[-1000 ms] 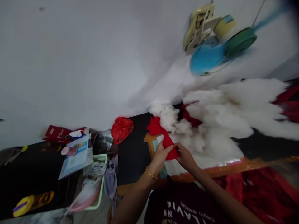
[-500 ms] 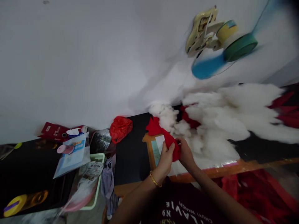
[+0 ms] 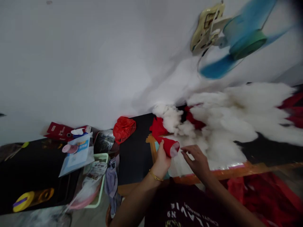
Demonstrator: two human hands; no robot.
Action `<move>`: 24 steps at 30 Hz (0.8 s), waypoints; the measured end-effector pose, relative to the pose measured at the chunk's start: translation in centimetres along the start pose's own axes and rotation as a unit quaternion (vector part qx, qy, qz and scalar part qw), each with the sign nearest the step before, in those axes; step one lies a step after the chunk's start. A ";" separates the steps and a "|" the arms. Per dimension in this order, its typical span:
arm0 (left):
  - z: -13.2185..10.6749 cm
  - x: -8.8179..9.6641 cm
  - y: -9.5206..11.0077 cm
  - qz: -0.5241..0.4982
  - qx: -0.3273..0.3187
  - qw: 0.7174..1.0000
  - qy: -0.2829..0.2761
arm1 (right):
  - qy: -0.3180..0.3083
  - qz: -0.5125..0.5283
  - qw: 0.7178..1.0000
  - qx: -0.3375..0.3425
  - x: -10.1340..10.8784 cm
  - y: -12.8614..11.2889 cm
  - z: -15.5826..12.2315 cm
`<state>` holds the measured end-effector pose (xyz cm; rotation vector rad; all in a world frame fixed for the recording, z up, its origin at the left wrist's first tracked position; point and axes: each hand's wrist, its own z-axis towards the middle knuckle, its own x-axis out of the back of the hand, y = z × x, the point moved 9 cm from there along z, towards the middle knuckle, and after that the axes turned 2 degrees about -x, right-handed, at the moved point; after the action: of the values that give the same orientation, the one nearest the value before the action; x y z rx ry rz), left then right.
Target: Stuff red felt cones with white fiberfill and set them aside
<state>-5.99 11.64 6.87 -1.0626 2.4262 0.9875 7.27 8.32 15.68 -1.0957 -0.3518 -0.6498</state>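
My left hand (image 3: 162, 159) is closed around a small red fabric tube (image 3: 168, 146), its open end facing right with white stuffing showing inside. A gold bangle sits on that wrist. My right hand (image 3: 198, 160) hovers just right of the tube's mouth, fingers apart, holding nothing. Behind both hands a large heap of white stuffing (image 3: 227, 123) spreads over the black table (image 3: 134, 157), with more red fabric pieces (image 3: 157, 126) poking out of it.
A red plastic bag (image 3: 123, 128) lies left of the stuffing. Further left are a green tray (image 3: 99, 179) of papers, a red box (image 3: 59, 130), a pink tape roll and a yellow roll (image 3: 26, 199). A blue fan (image 3: 239, 37) spins overhead on the white wall. Red cloth (image 3: 265, 192) lies at lower right.
My right hand has let go of the red fabric and drawn back to the right. My left hand has turned the piece so its stuffed open end shows.
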 end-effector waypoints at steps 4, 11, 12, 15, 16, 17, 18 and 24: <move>-1.2 -1.8 -1.1 -0.045 0.006 0.998 -0.045 | -0.024 -0.001 0.996 0.089 -1.4 -2.0 -0.9; -3.2 -2.9 -1.2 0.025 -0.072 0.993 -0.093 | -0.042 -0.045 0.997 0.039 -3.9 1.2 -2.0; -3.2 -2.9 -1.0 0.037 -0.080 0.991 -0.096 | -0.049 -0.036 0.998 0.034 -3.9 1.3 -2.2; -3.2 -2.7 -0.7 0.048 -0.083 0.990 -0.099 | -0.067 0.018 0.997 0.017 -3.4 1.2 -2.7; -3.2 -2.7 -0.6 0.044 -0.079 0.991 -0.100 | -0.062 0.036 0.997 -0.006 -2.9 1.4 -2.8; -3.2 -2.7 -0.5 0.038 -0.073 0.991 -0.102 | -0.052 0.051 0.997 -0.031 -2.5 1.6 -2.8; -3.3 -2.8 -0.5 0.033 -0.066 0.992 -0.106 | -0.039 0.058 0.996 -0.049 -2.0 1.8 -2.8; -3.2 -2.5 -0.6 0.054 -0.099 0.991 -0.076 | -0.074 0.004 0.996 0.057 -2.8 -0.3 -2.3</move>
<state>-3.87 10.42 10.13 -0.8871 2.3196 1.3178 4.78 7.03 13.36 -1.0384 -0.5053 -0.5356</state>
